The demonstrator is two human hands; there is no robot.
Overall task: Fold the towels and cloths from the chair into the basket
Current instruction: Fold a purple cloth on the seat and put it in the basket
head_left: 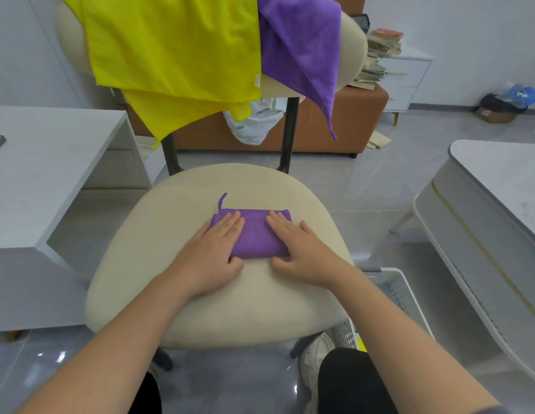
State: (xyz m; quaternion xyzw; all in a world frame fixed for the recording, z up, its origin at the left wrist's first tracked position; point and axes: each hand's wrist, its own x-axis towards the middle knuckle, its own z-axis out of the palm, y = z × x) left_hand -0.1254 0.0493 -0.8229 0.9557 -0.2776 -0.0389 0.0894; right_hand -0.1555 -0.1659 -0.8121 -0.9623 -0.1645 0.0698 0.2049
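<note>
Purple, the folded cloth (256,231) lay mid-seat on the chair (200,294); the left hand (214,252) and right hand (302,252) pressed flat on it, fingers straight. The basket (400,294) stood near right.

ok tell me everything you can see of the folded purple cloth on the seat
The purple cloth is folded into a compact rectangle, soft and fleecy like microfibre, lying flat on the chair seat. A thin loop sticks out from its far left corner. The left hand and right hand press flat on its ends.
</note>
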